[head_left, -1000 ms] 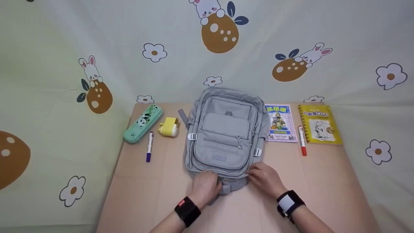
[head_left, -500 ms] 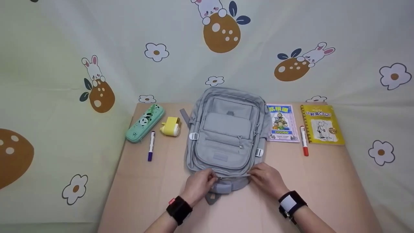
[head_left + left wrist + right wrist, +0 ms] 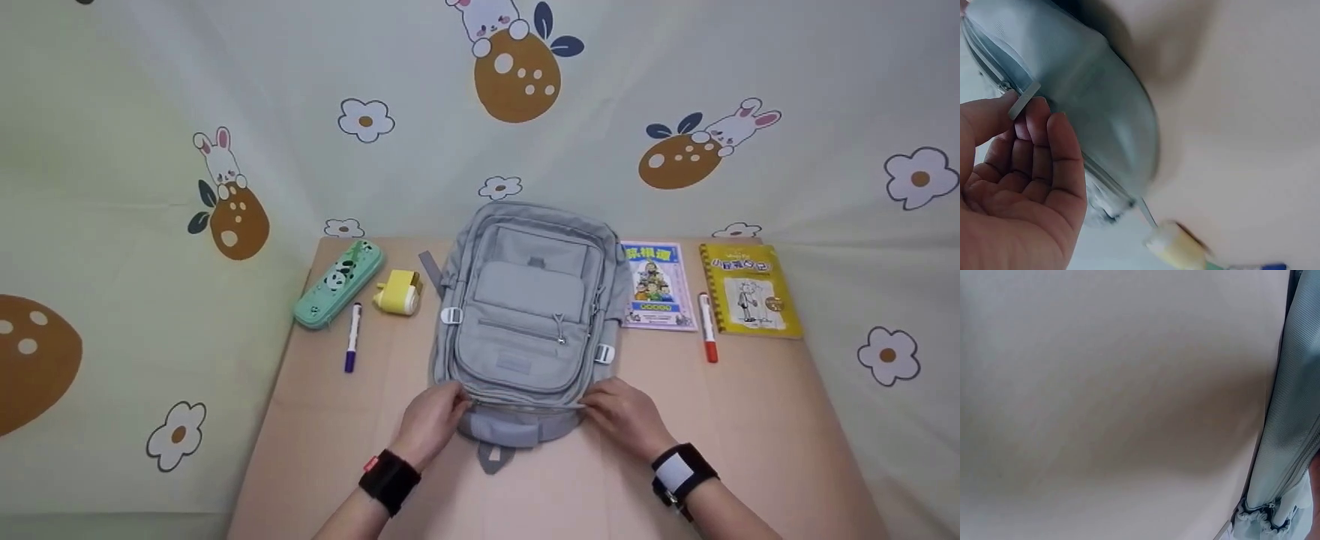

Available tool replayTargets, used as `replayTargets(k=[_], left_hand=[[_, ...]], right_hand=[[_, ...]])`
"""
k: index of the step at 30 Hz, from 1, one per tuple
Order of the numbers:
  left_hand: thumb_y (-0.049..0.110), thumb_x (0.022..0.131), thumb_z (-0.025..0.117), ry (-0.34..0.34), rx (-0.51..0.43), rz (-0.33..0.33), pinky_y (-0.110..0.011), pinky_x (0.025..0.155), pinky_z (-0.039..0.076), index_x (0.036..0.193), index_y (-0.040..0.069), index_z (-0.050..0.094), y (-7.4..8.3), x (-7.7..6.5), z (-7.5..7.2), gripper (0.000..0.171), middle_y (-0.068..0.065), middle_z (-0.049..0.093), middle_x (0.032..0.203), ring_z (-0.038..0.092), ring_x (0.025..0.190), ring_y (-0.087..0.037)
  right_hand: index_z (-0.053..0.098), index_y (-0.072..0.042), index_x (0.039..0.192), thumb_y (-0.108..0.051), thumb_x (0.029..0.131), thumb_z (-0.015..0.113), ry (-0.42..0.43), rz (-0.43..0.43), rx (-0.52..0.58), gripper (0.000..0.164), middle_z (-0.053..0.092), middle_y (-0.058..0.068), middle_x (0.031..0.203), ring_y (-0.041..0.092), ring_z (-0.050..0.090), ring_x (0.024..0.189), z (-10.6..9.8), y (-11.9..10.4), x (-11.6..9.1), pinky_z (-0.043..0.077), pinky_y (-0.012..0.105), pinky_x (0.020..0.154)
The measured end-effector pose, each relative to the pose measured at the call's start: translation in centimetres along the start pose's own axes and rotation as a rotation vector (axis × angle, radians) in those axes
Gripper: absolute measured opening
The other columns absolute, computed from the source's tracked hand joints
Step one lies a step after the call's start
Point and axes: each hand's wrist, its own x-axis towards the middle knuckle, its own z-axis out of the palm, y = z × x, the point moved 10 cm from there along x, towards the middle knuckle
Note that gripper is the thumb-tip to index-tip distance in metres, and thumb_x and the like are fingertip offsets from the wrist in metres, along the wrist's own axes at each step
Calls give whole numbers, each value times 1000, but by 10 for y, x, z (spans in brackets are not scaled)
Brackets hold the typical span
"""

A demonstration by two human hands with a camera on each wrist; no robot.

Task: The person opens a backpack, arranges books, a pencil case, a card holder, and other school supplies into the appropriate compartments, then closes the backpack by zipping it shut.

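Observation:
A grey backpack (image 3: 517, 300) lies on its back on the table, its top end toward me. At the near left corner my left hand (image 3: 431, 421) pinches a zipper pull (image 3: 1025, 101) between thumb and fingers, as the left wrist view shows close up. The zipper is parted beside that slider. On the near right corner, my right hand (image 3: 628, 416) pinches the backpack's edge at the zipper line with bent fingers and thumb. The right wrist view shows mostly tabletop, with the backpack's side (image 3: 1292, 394) at its right edge and only a sliver of the hand.
Left of the backpack lie a green panda pencil case (image 3: 341, 283), a yellow-and-white gadget (image 3: 397, 292) and a purple-capped marker (image 3: 352, 337). To its right are a pink-and-blue book (image 3: 660, 285), a red-capped marker (image 3: 707, 328) and a yellow spiral book (image 3: 752, 292). Printed cloth (image 3: 420, 172) hangs behind.
My left hand has moved left along the backpack's near edge with the zipper pull, and the top handle and hanging loop have come into view. The right hand stays at its corner.

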Motion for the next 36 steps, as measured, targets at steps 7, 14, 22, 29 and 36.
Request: replayTargets(k=[7,14,22,29,36], left_hand=[[14,95,73,-5,24,-31,-31,67,49,92,13,68,-13,1,-3,5,6,61,84,58,75,-10],[15,95,71,-27,22,-68,-30,67,49,93,13,69,-15,2,0,4,6,60,85,56,75,-10],[16,96,71,-35,-26,-71,-30,66,48,92,14,68,-15,3,3,5,7,60,83,56,74,-10],[16,95,73,-35,-42,-53,-31,68,49,92,14,69,-14,3,4,6,6,61,84,57,76,-10],[17,95,72,-33,-8,-29,-30,70,50,94,14,70,-12,3,3,4,6,62,86,58,79,-10]], right_hand=[[80,-13,94,-10,79,88,12,-21,-7,18,69,-6,98,12,64,93,-1,-3,0,53,28,74],[79,-17,99,-23,83,85,-35,36,20,18,68,-10,99,11,62,94,2,-9,8,52,30,79],[78,-15,102,-34,85,84,-76,-2,44,27,70,-6,100,13,64,93,20,-48,42,53,34,79],[78,-15,97,-30,88,81,-241,60,4,18,67,-5,92,13,62,84,50,-62,55,54,32,74],[78,-16,93,-26,89,80,-268,109,40,11,66,-8,88,11,62,81,54,-62,53,54,29,72]])
